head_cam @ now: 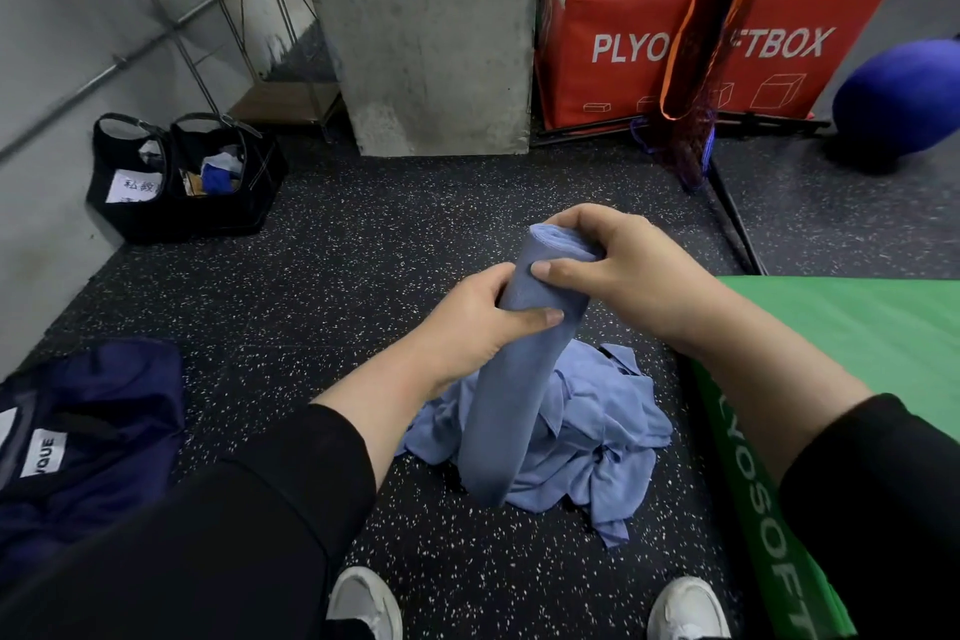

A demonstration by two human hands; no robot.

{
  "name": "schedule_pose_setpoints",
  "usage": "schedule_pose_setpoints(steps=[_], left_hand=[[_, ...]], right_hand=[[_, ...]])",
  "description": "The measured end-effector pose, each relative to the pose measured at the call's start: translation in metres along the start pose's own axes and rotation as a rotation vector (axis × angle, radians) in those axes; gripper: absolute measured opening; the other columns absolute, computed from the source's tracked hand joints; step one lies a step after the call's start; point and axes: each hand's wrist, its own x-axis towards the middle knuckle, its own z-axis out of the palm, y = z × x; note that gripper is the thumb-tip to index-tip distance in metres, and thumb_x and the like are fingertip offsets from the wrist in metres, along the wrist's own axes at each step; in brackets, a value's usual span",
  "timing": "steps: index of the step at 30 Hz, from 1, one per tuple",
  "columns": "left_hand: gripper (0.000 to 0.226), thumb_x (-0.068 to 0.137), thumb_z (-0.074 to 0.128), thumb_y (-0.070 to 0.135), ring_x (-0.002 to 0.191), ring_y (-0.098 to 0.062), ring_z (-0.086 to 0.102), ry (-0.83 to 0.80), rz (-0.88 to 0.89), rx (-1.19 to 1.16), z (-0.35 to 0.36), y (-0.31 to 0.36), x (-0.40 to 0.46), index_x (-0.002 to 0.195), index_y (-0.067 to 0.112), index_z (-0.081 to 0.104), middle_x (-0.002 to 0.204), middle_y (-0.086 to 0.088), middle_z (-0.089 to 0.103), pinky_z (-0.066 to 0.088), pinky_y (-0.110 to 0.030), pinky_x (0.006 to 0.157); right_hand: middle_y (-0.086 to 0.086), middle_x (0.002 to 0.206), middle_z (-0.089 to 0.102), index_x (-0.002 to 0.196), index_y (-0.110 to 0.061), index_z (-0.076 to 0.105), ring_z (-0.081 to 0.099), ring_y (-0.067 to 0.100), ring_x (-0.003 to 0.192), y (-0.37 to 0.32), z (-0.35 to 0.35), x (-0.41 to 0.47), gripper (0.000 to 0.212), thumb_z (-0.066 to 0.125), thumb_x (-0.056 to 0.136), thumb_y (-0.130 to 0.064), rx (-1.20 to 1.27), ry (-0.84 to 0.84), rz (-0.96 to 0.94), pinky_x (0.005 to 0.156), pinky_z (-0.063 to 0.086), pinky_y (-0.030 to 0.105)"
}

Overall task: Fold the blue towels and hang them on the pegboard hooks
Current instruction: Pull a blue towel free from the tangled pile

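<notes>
A folded blue towel (506, 411) hangs as a long narrow strip in front of me. My right hand (628, 270) grips its top fold, thumb pressed on the near side. Just below, my left hand (472, 322) wraps round the strip with the thumb across its front. The strip's lower end reaches down over a crumpled heap of blue towels (602, 437) lying on the speckled black floor. No pegboard or hooks are in view.
A green plyo box (852, 343) stands at my right, a red one (696, 21) behind it with a net bag (701, 47) hanging in front. A concrete pillar (431, 31) rises ahead. Black bags (182, 177) sit left, a navy bag (88, 431) nearer, a blue ball (904, 99) far right.
</notes>
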Motion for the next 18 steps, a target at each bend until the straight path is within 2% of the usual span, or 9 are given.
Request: schedule_pose_setpoints(steps=[2, 6, 10, 12, 14, 16, 18], left_hand=[[0.055, 0.071, 0.086, 0.029, 0.114, -0.027, 0.069, -0.003, -0.018, 0.004, 0.002, -0.002, 0.0, 0.12, 0.014, 0.066, 0.116, -0.007, 0.075, 0.05, -0.056, 0.104], [0.039, 0.078, 0.086, 0.015, 0.106, -0.02, 0.072, -0.07, -0.119, 0.069, 0.001, -0.012, -0.003, 0.114, 0.012, 0.072, 0.108, -0.003, 0.078, 0.051, -0.05, 0.104], [0.051, 0.07, 0.087, 0.033, 0.107, -0.019, 0.072, -0.128, -0.217, 0.172, -0.007, -0.023, -0.008, 0.116, 0.016, 0.072, 0.109, 0.002, 0.078, 0.051, -0.049, 0.105], [0.056, 0.066, 0.087, 0.039, 0.11, -0.018, 0.07, -0.141, -0.258, 0.2, -0.013, -0.026, -0.009, 0.116, 0.018, 0.071, 0.111, 0.003, 0.077, 0.048, -0.049, 0.107], [0.056, 0.066, 0.089, 0.036, 0.113, -0.018, 0.069, -0.184, -0.306, 0.21, -0.019, -0.03, -0.009, 0.116, 0.02, 0.07, 0.113, 0.004, 0.076, 0.048, -0.046, 0.108], [0.042, 0.074, 0.088, 0.022, 0.11, -0.013, 0.068, -0.226, -0.353, 0.251, -0.024, -0.036, -0.011, 0.111, 0.024, 0.069, 0.109, 0.009, 0.076, 0.05, -0.035, 0.104], [0.028, 0.079, 0.083, 0.011, 0.096, -0.007, 0.068, -0.252, -0.39, 0.281, -0.03, -0.039, -0.013, 0.097, 0.025, 0.066, 0.093, 0.014, 0.075, 0.052, -0.024, 0.088]], right_hand=[[-0.008, 0.094, 0.074, 0.102, -0.024, 0.07, 0.067, 0.009, 0.089, 0.001, 0.0, 0.002, 0.013, 0.074, 0.09, -0.022, -0.035, 0.054, -0.03, 0.087, 0.055, 0.039], [-0.009, 0.093, 0.074, 0.1, -0.023, 0.072, 0.066, 0.008, 0.086, 0.011, -0.005, 0.008, 0.008, 0.068, 0.093, -0.022, 0.023, 0.192, -0.016, 0.087, 0.055, 0.043], [-0.006, 0.088, 0.072, 0.096, -0.027, 0.071, 0.063, 0.012, 0.083, 0.028, -0.014, 0.013, 0.01, 0.064, 0.089, -0.029, 0.185, 0.298, 0.075, 0.085, 0.056, 0.05], [0.0, 0.09, 0.071, 0.096, -0.027, 0.071, 0.062, 0.015, 0.082, 0.036, -0.015, 0.014, 0.01, 0.063, 0.091, -0.03, 0.238, 0.32, 0.114, 0.079, 0.057, 0.049], [0.003, 0.091, 0.07, 0.095, -0.025, 0.07, 0.061, 0.016, 0.081, 0.044, -0.015, 0.015, 0.007, 0.063, 0.096, -0.024, 0.321, 0.342, 0.167, 0.074, 0.057, 0.046], [0.004, 0.093, 0.07, 0.096, -0.024, 0.07, 0.062, 0.018, 0.083, 0.052, -0.016, 0.016, 0.007, 0.063, 0.097, -0.024, 0.374, 0.363, 0.221, 0.077, 0.059, 0.051], [0.005, 0.097, 0.07, 0.097, -0.025, 0.07, 0.062, 0.019, 0.084, 0.059, -0.017, 0.016, 0.007, 0.064, 0.094, -0.028, 0.351, 0.381, 0.263, 0.079, 0.059, 0.054]])
